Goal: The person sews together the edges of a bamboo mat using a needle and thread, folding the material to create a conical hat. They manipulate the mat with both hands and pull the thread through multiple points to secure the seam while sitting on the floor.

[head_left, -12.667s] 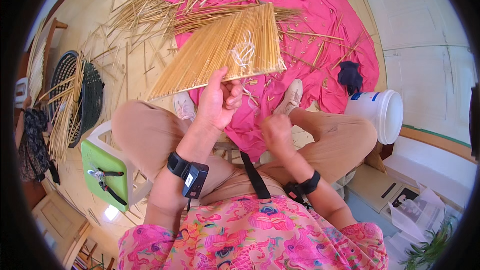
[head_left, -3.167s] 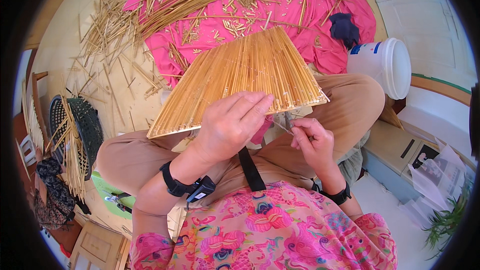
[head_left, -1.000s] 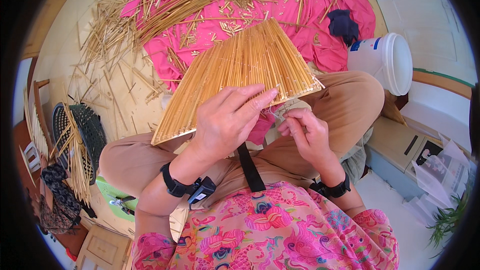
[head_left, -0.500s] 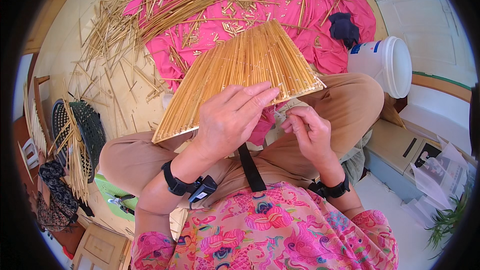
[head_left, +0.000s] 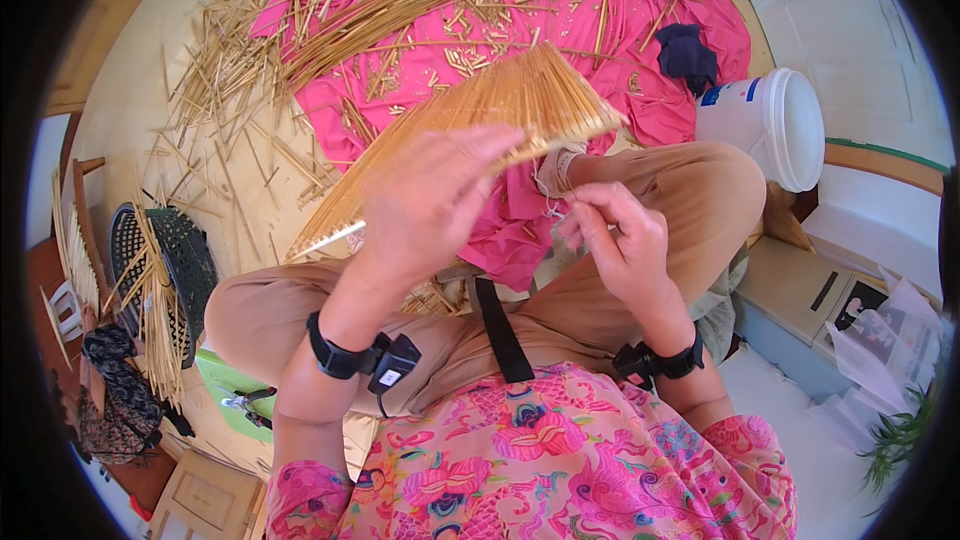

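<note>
A stiff mat of straw-coloured stalks [head_left: 535,90], bound side by side with thread, is raised in a tilt above my lap. My left hand [head_left: 430,195] grips its near edge, fingers lying over the upper face. That hand is smeared by motion, and its grip under the mat is hidden. Just below the mat's right corner, my right hand [head_left: 620,240] is closed in a pinch, thumb against forefinger. Thin pale thread [head_left: 553,208] runs from its fingertips up toward the mat's edge.
Ahead, a pink cloth [head_left: 700,0] bears a long bundle of stalks [head_left: 400,10] and cut bits. A white bucket [head_left: 790,130] lies at the right, beside a dark cloth [head_left: 687,55]. Leftward, a dark basket [head_left: 185,250] holds stalks. A green board [head_left: 230,390] carries a tool.
My left hand has shifted left and up, tilting the mat more steeply and carrying its right corner leftward. My right hand stays near its place, still pinched, turned slightly.
</note>
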`<action>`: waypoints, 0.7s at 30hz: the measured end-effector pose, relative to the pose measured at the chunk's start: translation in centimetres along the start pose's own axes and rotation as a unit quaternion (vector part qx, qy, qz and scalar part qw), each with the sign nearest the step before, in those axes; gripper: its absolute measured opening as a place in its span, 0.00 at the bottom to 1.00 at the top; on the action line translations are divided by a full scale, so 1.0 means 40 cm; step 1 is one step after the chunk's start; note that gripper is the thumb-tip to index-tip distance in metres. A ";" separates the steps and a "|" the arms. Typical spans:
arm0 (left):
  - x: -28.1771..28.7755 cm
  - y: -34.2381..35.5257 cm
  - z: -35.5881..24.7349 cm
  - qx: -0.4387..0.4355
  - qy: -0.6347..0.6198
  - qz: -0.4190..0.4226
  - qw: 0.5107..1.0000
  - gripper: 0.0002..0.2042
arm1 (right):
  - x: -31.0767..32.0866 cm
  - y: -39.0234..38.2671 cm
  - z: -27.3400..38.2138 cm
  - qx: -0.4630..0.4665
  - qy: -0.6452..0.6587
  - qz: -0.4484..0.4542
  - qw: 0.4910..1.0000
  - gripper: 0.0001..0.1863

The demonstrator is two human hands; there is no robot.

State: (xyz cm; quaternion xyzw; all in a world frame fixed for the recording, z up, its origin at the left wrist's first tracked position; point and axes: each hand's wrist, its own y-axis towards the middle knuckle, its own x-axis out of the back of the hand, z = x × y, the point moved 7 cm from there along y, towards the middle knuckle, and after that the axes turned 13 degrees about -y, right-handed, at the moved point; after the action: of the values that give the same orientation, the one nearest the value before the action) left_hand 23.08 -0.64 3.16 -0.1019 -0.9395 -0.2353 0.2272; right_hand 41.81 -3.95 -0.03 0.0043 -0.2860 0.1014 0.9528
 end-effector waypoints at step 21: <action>0.167 0.077 0.162 0.132 -0.188 -0.109 0.967 0.16 | -0.089 0.243 0.178 0.112 0.046 -0.032 0.992 0.07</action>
State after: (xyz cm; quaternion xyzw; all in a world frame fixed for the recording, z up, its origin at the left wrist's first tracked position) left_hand 15.69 5.77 2.44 -0.0105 -0.9935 -0.1090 0.0313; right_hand 33.14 4.44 3.51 0.1154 -0.2280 0.1028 0.9613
